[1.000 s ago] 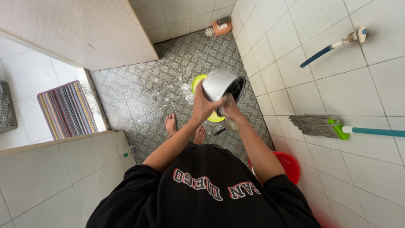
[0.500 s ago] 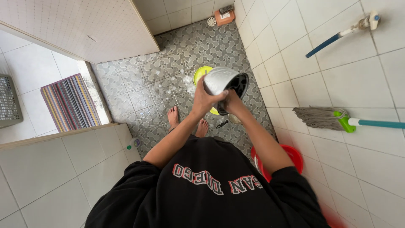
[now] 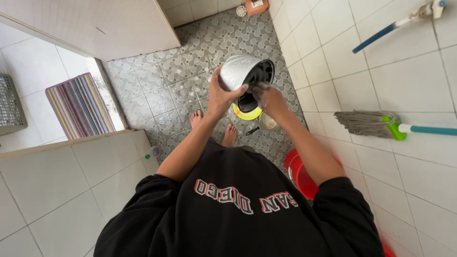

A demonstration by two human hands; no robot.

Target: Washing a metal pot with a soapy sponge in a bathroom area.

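Both hands are on the pot (image 3: 247, 76), which I hold tilted on its side above the wet floor. Left hand (image 3: 220, 97) is wrapped around its silver outer wall; right hand (image 3: 269, 97) sits at the dark rim, its fingers partly blurred, so I cannot tell their grip. Below the hands lies a yellow basin (image 3: 247, 114), and beside my right forearm a red bucket (image 3: 300, 176).

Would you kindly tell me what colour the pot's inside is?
Black inside the pot, seen in the head view.
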